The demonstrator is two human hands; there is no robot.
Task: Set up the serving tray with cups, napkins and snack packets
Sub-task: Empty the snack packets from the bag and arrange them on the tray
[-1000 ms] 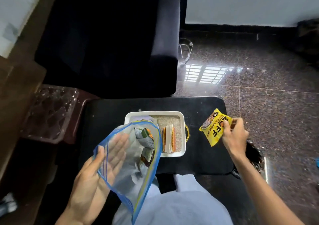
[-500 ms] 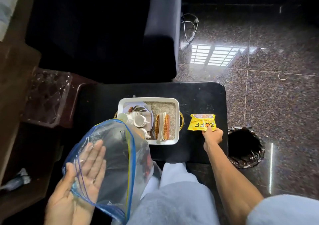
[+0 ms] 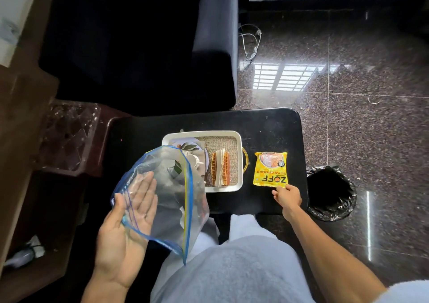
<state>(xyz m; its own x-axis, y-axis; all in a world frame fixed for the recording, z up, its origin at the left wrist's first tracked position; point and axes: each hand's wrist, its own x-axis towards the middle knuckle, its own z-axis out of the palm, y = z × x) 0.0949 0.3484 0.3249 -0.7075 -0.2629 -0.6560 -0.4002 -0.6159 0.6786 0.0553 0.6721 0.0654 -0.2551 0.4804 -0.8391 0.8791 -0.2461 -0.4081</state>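
Observation:
A white serving tray with a burlap liner sits on a small black table. In it stand a white cup on a leaf-print napkin and an orange napkin holder with white napkins. A yellow snack packet lies flat on the table right of the tray. My right hand rests just below the packet, fingertips at its lower edge. My left hand holds up a clear zip bag with a blue rim, fingers inside it; the bag covers the tray's left part.
A bin lined with a black bag stands on the floor right of the table. A dark sofa is behind the table, a glass-topped side table to the left. My knees are under the table's near edge.
My right hand brought the yellow packet down from the air and laid it flat on the table beside the tray. The bag in my left hand lowered and swung left, uncovering the cup.

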